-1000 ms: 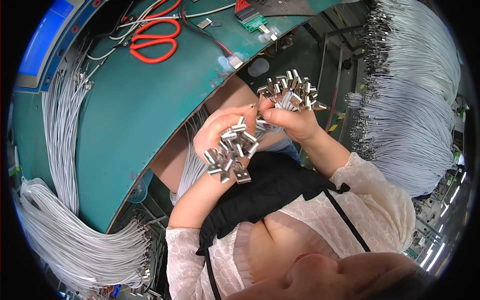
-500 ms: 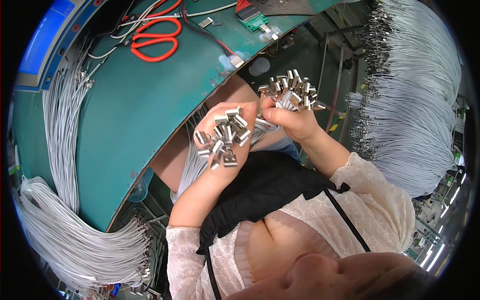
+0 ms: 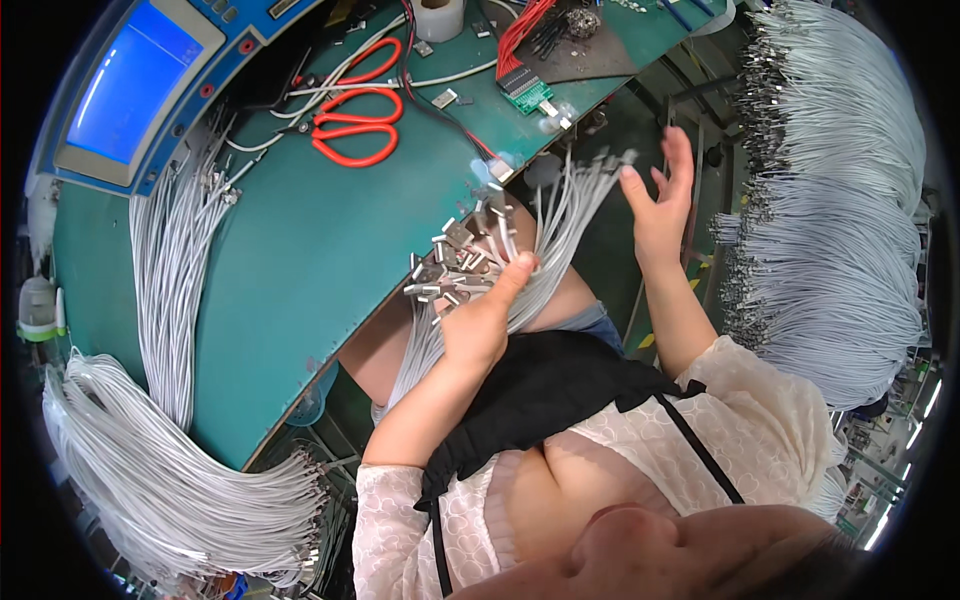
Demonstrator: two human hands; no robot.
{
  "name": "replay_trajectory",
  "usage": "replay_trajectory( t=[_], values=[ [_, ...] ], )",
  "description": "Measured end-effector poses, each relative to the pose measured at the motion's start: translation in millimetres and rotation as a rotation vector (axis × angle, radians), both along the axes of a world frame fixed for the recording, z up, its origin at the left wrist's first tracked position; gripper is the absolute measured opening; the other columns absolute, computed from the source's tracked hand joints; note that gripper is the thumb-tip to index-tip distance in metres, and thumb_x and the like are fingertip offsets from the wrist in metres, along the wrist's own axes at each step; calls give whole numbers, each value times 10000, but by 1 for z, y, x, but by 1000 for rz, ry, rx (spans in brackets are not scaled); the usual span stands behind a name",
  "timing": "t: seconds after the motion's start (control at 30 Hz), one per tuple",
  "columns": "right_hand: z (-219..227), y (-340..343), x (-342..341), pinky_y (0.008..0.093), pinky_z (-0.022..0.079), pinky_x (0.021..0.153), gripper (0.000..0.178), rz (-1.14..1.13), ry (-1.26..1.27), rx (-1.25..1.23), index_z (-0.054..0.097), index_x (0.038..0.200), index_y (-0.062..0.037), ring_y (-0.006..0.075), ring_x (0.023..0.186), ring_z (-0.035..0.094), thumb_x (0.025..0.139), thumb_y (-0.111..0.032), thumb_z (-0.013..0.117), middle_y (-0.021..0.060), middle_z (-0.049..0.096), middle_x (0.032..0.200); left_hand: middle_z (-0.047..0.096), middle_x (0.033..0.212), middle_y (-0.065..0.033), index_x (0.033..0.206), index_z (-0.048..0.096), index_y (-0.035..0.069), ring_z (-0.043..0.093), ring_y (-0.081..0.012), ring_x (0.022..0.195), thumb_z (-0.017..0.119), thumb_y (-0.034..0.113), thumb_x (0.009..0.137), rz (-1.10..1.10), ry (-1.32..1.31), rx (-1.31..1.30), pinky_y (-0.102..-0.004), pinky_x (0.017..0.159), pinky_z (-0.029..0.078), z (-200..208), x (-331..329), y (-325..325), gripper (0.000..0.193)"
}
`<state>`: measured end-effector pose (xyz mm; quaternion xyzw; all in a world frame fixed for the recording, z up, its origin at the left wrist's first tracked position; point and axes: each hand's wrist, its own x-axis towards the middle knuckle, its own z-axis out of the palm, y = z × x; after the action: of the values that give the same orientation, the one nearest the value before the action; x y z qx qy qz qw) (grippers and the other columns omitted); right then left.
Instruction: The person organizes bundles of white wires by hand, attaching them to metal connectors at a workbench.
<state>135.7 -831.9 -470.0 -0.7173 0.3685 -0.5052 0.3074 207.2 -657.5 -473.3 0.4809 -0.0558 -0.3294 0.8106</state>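
Observation:
My left hand [image 3: 480, 322] is closed around a bundle of white USB cables [image 3: 560, 240] above my lap, thumb laid across it. Metal USB plugs [image 3: 445, 265] cluster beyond its fingers, by the table edge. From the grip, more cable lengths fan up to the right, their ends blurred. My right hand [image 3: 662, 205] is raised beside those ends, fingers and thumb apart, with nothing seen inside it. Its thumb tip is close to the blurred ends; whether it touches them I cannot tell.
On the green table [image 3: 290, 240] lie red-handled scissors [image 3: 360, 130], a green circuit board [image 3: 525, 92] and a cable bundle [image 3: 165, 310]. A blue-screened instrument [image 3: 135, 85] stands far left. Large cable stacks hang at the right [image 3: 820, 220] and lie near left [image 3: 190, 480].
My right hand has let go of the cable bundle, opened and moved up to the right. The cables there now fan out. My left hand has shifted right, still gripping; the view has shifted too.

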Motion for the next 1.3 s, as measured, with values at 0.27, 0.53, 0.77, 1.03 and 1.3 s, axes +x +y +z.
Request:
replay_trajectory(
  t=[0.27,0.53,0.77,1.03,1.3],
  values=[
    [9,43,28,181,420,581,154,1099,73,649,583,909,35,62,692,518,810,-83,575,39,526,867,591,893,-63,977,540,-8,571,-130,801,622,-42,739,-12,104,-69,-262,726,471,5,3,-10,254],
    [14,52,39,186,370,527,106,766,-286,1049,616,810,10,45,562,460,785,-91,594,-6,535,662,584,918,-66,960,539,-5,556,-117,825,631,-13,747,9,66,-58,-259,718,466,4,8,-16,233],
    [3,36,39,175,324,487,105,801,-189,1070,618,742,-12,37,523,425,775,-111,605,-10,546,607,587,863,-60,853,527,15,558,-109,758,640,-5,745,42,85,34,-232,662,455,-7,4,-9,157],
    [9,43,48,181,335,488,136,759,-141,1103,602,701,-9,32,518,428,788,-112,589,-16,518,571,578,755,-48,826,533,18,564,-127,675,641,2,744,-100,178,53,-242,661,458,3,3,-6,137],
    [4,44,33,187,331,456,171,869,-112,1218,583,672,-9,24,497,415,802,-120,577,-4,526,583,556,843,-51,811,536,30,534,-109,753,621,31,773,-35,-710,325,-226,684,432,-15,2,-3,93]
  ],
)
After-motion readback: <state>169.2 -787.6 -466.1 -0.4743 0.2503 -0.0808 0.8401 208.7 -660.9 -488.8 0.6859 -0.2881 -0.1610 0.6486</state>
